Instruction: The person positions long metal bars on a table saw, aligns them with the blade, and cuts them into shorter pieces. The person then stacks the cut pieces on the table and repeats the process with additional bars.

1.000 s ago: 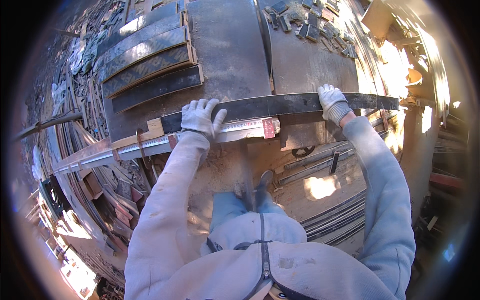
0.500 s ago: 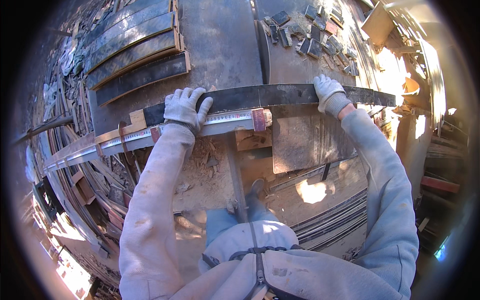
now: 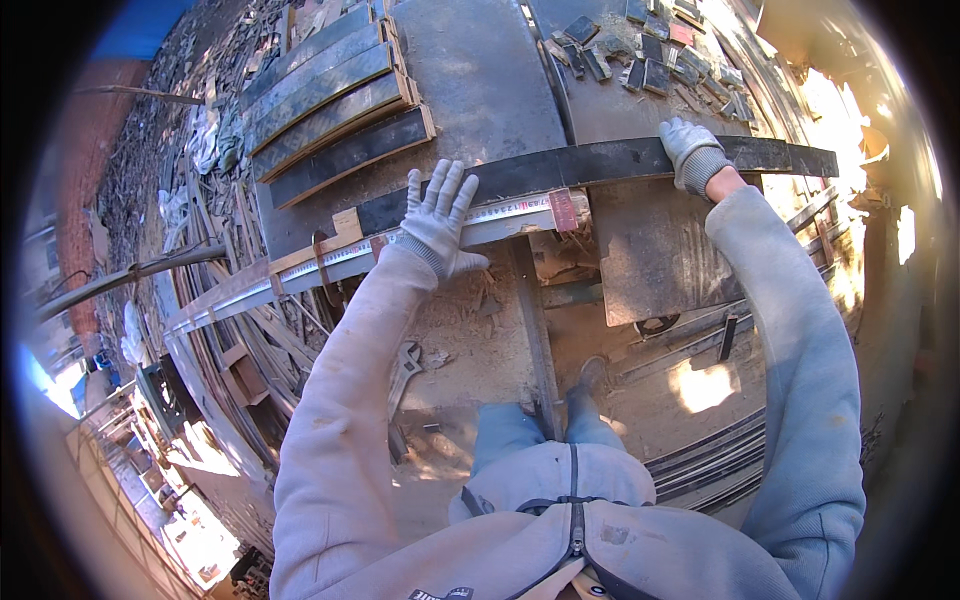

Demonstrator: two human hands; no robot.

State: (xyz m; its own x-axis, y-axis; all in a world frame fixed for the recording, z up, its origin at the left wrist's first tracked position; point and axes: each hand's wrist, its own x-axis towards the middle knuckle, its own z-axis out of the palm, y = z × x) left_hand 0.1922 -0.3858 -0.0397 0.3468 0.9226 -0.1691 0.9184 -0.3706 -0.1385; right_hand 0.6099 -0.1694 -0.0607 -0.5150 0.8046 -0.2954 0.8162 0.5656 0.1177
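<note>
Head view: dark strip (image 3: 620,160) lies L-to-R across near part of worktop (image 3: 480,90), just beyond the measuring scale (image 3: 510,212). Its L end is right by a pale wood block (image 3: 347,225), can't tell if touching; R end runs well out to the right.

L hand (image 3: 437,215): grip wide open, palm down, fingers spread w/ tips over the strip, thumb stuck out to the R on the near side of the scale. Nothing held; contact w/ strip unclear. R hand (image 3: 692,155): on the strip's R half, fingers together over far edge, thumb hidden, so can't tell how firmly grip is closed, if at all.

Red tab (image 3: 564,210) at scale's R end, betw. the hands, nearer the L one. Far L: stacked boards (image 3: 340,110); far R: loose offcuts (image 3: 670,60).

Step in hand, prob.: squaring the strip up along the scale, L end toward the block. Next move would seem to call for even pressure from both hands, strip kept parallel to the scale, & L fingers flat or hooked on its edge for control.
</note>
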